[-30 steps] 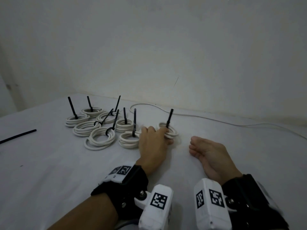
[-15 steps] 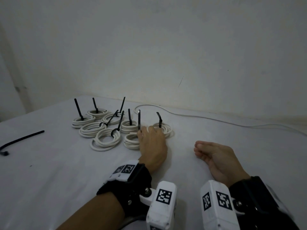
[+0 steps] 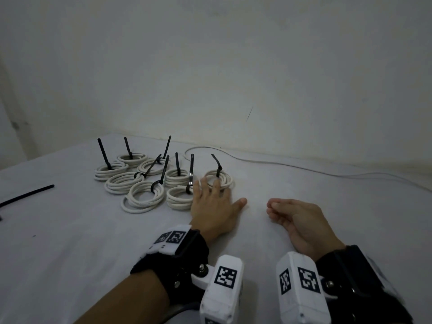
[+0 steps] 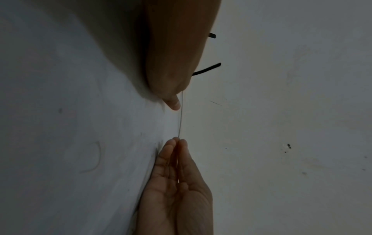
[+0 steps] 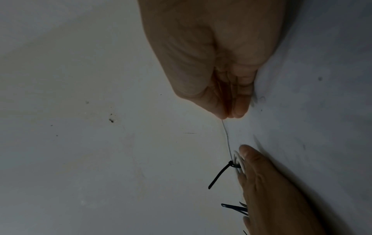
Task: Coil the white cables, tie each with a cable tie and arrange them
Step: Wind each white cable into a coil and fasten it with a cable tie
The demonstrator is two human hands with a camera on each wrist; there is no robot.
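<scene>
The left hand [image 3: 211, 208] lies flat on the white sheet [image 3: 70, 242], fingers spread and straight, fingertips touching the near edge of the rightmost tied cable coil [image 3: 219, 180], whose black cable tie [image 3: 218, 166] stands up. Seven more tied coils [image 3: 142, 197] cluster just left. The right hand [image 3: 301, 220] rests nearby, fingers loosely curled, seemingly holding nothing. One uncoiled white cable [image 3: 280, 163] runs along the wall

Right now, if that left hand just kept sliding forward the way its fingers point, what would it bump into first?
The left hand already has its fingertips at the rightmost coiled white cable tied with a black cable tie, so that coil comes first. Behind it lies a loose white cable, then the wall; depth is hard to judge.
</scene>
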